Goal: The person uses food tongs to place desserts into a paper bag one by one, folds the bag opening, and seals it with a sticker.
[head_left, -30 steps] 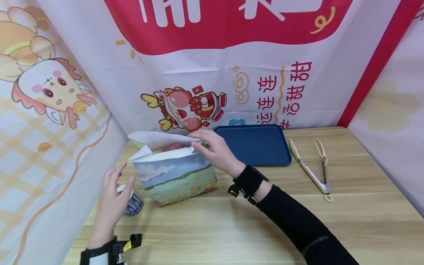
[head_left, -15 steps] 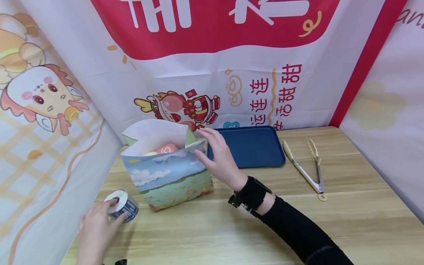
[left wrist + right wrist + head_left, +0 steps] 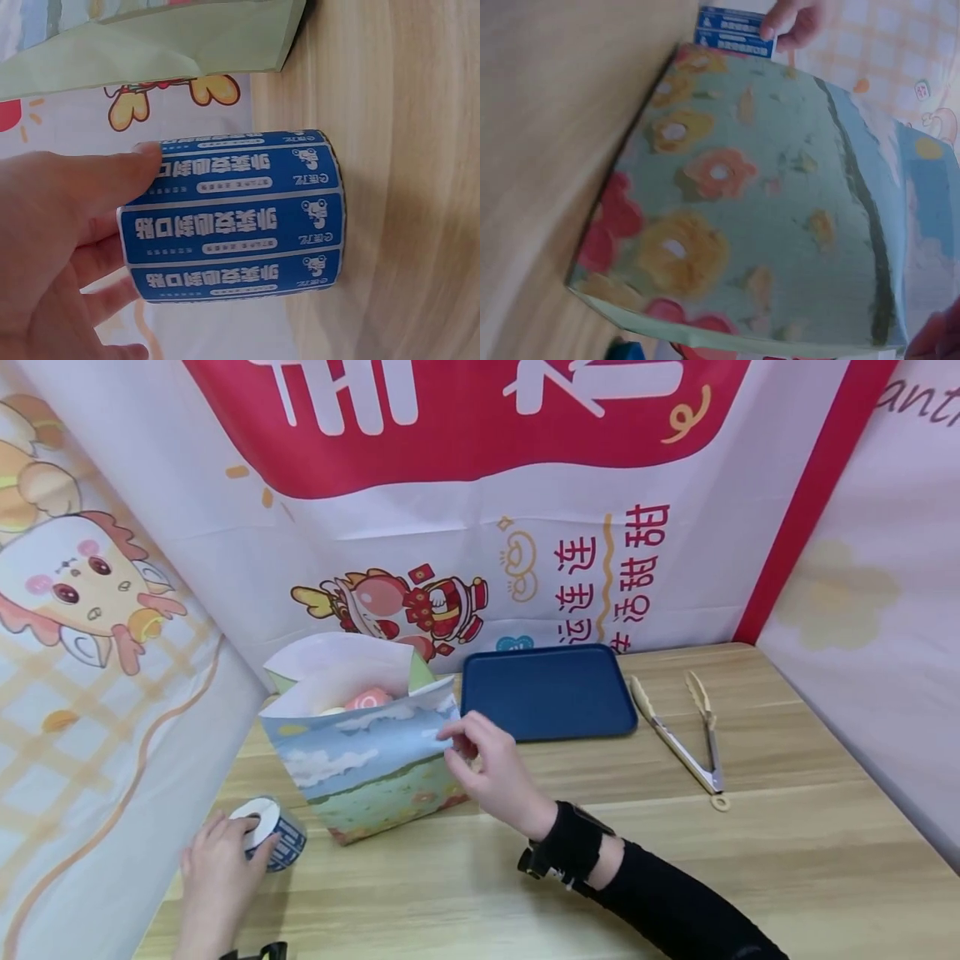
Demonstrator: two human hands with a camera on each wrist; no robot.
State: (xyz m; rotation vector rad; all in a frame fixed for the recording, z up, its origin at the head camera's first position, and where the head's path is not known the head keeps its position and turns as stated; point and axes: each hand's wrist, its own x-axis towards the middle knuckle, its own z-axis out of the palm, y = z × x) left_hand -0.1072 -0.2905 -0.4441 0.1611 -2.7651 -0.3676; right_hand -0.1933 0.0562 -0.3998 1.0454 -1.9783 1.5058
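Note:
A paper bag [image 3: 367,768] printed with sky and flowers stands on the table, its mouth gaping. Inside, a pink item with a white swirl [image 3: 367,698] shows beside something pale yellow, both partly hidden. Left of the bag is a roll of blue-and-white labels [image 3: 236,217]. My left hand [image 3: 225,868] pinches its wall, the thumb on the printed outside and the fingers at the core hole. My right hand [image 3: 495,772] is at the bag's right edge, fingers loosely bent near the front panel; whether they touch it I cannot tell.
A dark blue tray [image 3: 547,693] lies at the back of the table, right of the bag. Metal tongs [image 3: 686,747] with beige tips lie spread to the tray's right. Printed cloth walls [image 3: 420,527] border the table behind and at both sides.
My left hand has come down onto the label roll and taken hold of it. The bag's mouth has spread wider. My right hand has slid from the top rim down to the side.

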